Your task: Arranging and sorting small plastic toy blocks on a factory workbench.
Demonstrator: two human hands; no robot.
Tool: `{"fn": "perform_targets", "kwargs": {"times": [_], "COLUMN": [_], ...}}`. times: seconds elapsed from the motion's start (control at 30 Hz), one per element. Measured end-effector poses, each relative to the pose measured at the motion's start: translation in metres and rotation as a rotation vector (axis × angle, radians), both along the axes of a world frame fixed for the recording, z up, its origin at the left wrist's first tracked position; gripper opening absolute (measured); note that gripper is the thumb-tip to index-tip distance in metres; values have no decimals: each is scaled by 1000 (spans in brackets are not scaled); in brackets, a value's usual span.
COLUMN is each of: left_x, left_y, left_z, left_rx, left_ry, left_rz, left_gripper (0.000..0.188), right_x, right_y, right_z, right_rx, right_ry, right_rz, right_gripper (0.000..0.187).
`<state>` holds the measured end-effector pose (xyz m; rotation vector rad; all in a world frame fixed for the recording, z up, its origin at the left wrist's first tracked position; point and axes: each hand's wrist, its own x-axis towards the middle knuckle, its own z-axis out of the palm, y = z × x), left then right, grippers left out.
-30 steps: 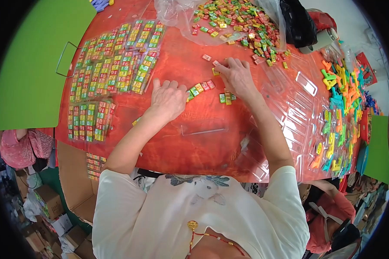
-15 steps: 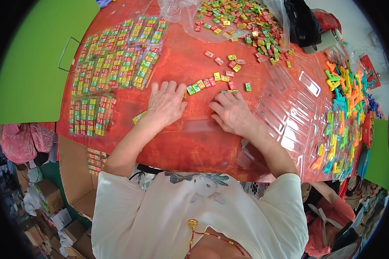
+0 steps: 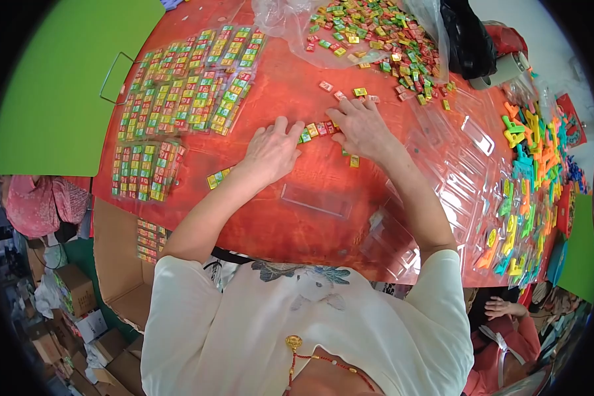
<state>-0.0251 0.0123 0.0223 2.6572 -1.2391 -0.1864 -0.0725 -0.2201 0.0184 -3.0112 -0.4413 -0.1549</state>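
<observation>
A short row of small wrapped blocks (image 3: 319,129), green, yellow and red, lies on the red table between my hands. My left hand (image 3: 274,152) rests at the row's left end, fingers spread and thumb apart. Over the right end reaches my right hand (image 3: 363,132), its fingers apart and bent down onto the table among loose blocks; some blocks beneath it are hidden. One yellow block (image 3: 354,160) shows just below the right palm. Nearer me lies a clear shallow plastic tray (image 3: 317,200). A few yellow and green blocks (image 3: 218,177) lie beside my left forearm.
Filled trays of blocks (image 3: 198,96) cover the table's left. A heap of loose blocks (image 3: 402,49) spills from a clear bag (image 3: 280,20) at the back. Clear trays (image 3: 442,171) and colourful plastic toys (image 3: 525,191) spread on the right. Another person's hand (image 3: 503,307) shows lower right.
My right hand has moved forward over the row's right end and the loose blocks there. My left hand stays by the left end. The view has shifted slightly.
</observation>
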Motion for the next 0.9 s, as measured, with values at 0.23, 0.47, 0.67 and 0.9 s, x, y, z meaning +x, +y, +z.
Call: {"fn": "perform_targets", "kwargs": {"times": [0.23, 0.47, 0.67, 0.9], "left_x": [5, 10, -10, -59], "left_y": [-8, -6, 6, 36], "left_z": [-14, -23, -1, -11], "left_rx": [-69, -97, -137, -174], "left_ry": [-9, -96, 9, -42], "left_rz": [5, -58, -137, -398], "left_gripper": [37, 24, 24, 36], "right_x": [-3, -19, -62, -141], "right_y": [8, 24, 43, 75], "right_z": [-20, -17, 8, 6], "right_rx": [109, 96, 102, 177], "right_ry": [-153, -111, -84, -62], "right_rz": [84, -39, -165, -177], "right_gripper": [28, 28, 27, 31]}}
